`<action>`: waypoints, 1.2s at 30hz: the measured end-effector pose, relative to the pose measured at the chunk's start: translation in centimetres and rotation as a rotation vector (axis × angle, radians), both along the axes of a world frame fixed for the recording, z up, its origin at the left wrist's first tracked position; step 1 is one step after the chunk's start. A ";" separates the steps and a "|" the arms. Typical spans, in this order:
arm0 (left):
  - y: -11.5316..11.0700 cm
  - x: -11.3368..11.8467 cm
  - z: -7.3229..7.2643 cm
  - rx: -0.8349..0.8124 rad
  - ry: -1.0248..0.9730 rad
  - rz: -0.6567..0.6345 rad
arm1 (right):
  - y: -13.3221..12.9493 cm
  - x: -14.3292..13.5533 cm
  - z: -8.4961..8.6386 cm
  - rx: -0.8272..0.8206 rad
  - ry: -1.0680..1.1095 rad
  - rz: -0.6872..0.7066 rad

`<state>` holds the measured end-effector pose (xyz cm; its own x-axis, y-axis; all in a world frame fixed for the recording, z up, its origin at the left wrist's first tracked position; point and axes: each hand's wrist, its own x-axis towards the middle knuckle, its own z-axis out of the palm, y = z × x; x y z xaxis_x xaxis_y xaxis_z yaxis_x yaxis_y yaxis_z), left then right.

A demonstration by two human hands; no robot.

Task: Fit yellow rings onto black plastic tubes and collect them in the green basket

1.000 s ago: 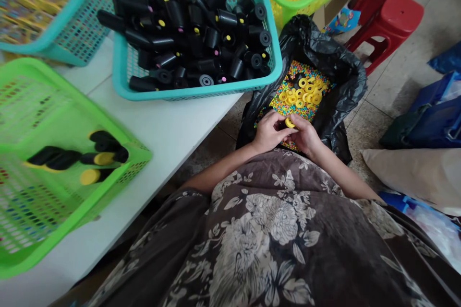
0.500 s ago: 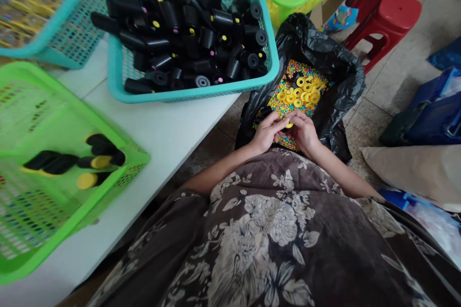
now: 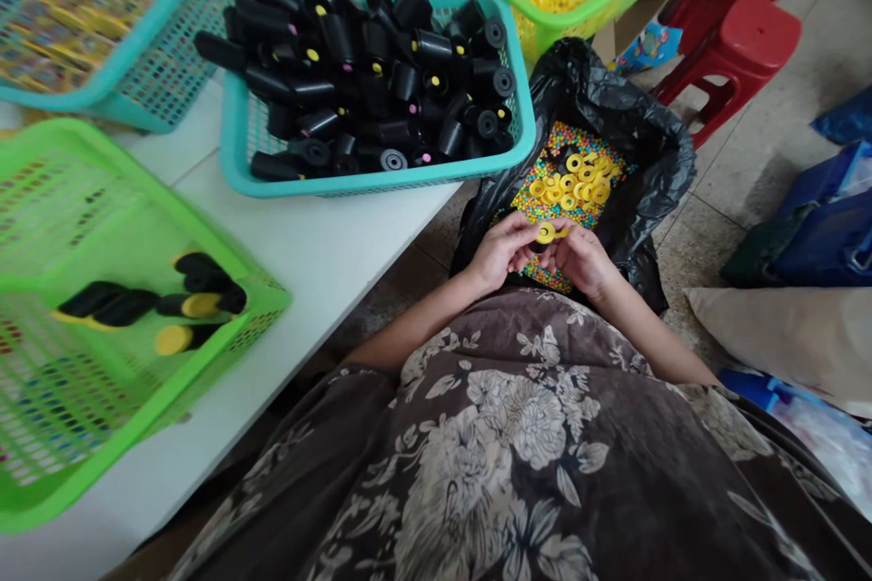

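Above the colourful beads (image 3: pixel 528 200) in a black-bagged container, my left hand (image 3: pixel 502 247) is closed on a black piece with a yellow ring cap (image 3: pixel 546 233) on its top. From the other side, my right hand (image 3: pixel 586 259) pinches the yellow tab that sticks out of this cap. The lower part of the black piece is hidden by my fingers. Just beyond my hands, loose yellow ring caps (image 3: pixel 587 172) lie on the beads.
A teal basket (image 3: pixel 381 186) of black tubes stands on the white table (image 3: pixel 320 245). Left of it is a green basket (image 3: pixel 136 399) with several black-and-yellow pieces. Another green basket (image 3: pixel 565 21) holds yellow rings. A red stool (image 3: pixel 759 32) stands at the right.
My hands have moved slightly apart, and the yellow cap with its tab now shows between them. The whole view has shifted a little.
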<state>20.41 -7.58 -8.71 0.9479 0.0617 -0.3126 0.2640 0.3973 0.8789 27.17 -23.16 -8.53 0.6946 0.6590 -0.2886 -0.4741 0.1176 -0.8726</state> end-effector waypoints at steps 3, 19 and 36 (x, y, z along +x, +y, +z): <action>-0.2 0.0 -0.3 0.062 -0.014 -0.010 | 0.5 -0.3 0.0 -0.066 -0.035 -0.059; 2.2 -2.7 0.9 0.356 -0.133 0.040 | 0.4 0.9 -0.8 -0.298 -0.403 0.111; 17.6 -23.4 12.2 1.251 0.190 1.200 | 1.5 3.2 -4.7 -0.765 -1.474 0.676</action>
